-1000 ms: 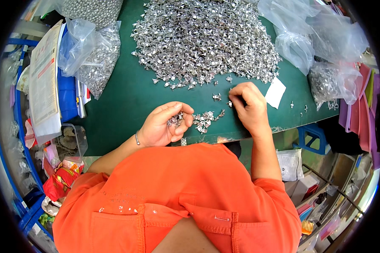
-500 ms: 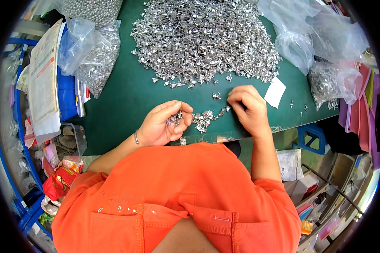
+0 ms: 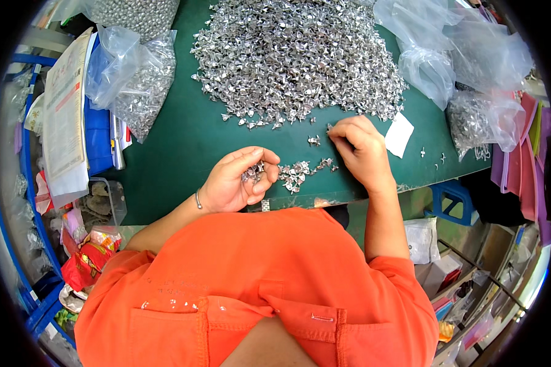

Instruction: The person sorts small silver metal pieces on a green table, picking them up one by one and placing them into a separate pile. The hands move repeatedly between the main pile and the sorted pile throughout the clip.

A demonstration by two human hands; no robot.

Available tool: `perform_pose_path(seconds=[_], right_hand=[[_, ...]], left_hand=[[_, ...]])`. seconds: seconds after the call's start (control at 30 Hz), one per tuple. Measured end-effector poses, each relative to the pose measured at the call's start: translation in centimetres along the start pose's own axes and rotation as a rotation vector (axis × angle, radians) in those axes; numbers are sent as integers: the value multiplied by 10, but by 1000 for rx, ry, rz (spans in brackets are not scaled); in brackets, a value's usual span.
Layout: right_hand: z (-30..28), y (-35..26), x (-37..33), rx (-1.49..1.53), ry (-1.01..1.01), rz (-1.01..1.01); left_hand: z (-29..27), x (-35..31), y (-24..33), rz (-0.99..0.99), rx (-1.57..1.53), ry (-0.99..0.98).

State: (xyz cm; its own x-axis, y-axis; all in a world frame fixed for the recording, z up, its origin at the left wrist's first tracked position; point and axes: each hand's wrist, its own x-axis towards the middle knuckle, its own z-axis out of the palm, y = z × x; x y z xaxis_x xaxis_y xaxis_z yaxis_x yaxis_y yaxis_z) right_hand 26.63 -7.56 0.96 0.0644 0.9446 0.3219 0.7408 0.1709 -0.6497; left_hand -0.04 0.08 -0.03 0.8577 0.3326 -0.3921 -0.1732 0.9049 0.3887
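My left hand (image 3: 226,182) is curled palm-up near the table's front edge, cupping several small silvery metal pieces (image 3: 251,173). Beside its fingertips, a small pile of the same pieces (image 3: 295,175) lies on the green table (image 3: 171,165), trailing off to the right. My right hand (image 3: 362,151) is over the table to the right of that pile. Its thumb and fingers are pinched on one small metal piece (image 3: 329,128). Just left of those fingers sits a loose piece (image 3: 313,140). A large heap of such pieces (image 3: 300,61) spreads across the far side of the table.
Clear bags of metal parts stand at the far left (image 3: 144,92) and right (image 3: 471,122). White paper (image 3: 399,134) lies right of my right hand, with a few stray parts (image 3: 423,151) beyond. Papers (image 3: 64,116) lean on a blue bin (image 3: 98,137). A blue stool (image 3: 452,202) stands below the right edge.
My right hand has moved slightly away from me and now pinches a piece at its fingertips. Loose pieces at the small pile's right end now show uncovered. My left hand has stayed put.
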Motion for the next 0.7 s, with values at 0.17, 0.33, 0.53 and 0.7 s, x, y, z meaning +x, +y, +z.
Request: perform_pose_path(seconds=[0.17, 0.33, 0.53, 0.7], right_hand=[[-1, -2, -2, 46, 117, 121], [4, -1, 2, 45, 34, 56], [-25, -6, -4, 263, -288, 97], [6, -14, 2, 83, -95, -19]], left_hand=[[2, 4, 1, -12, 7, -20], [-1, 2, 1, -10, -58, -25], [1, 2, 0, -4, 14, -4], [3, 3, 1, -16, 10, -4]])
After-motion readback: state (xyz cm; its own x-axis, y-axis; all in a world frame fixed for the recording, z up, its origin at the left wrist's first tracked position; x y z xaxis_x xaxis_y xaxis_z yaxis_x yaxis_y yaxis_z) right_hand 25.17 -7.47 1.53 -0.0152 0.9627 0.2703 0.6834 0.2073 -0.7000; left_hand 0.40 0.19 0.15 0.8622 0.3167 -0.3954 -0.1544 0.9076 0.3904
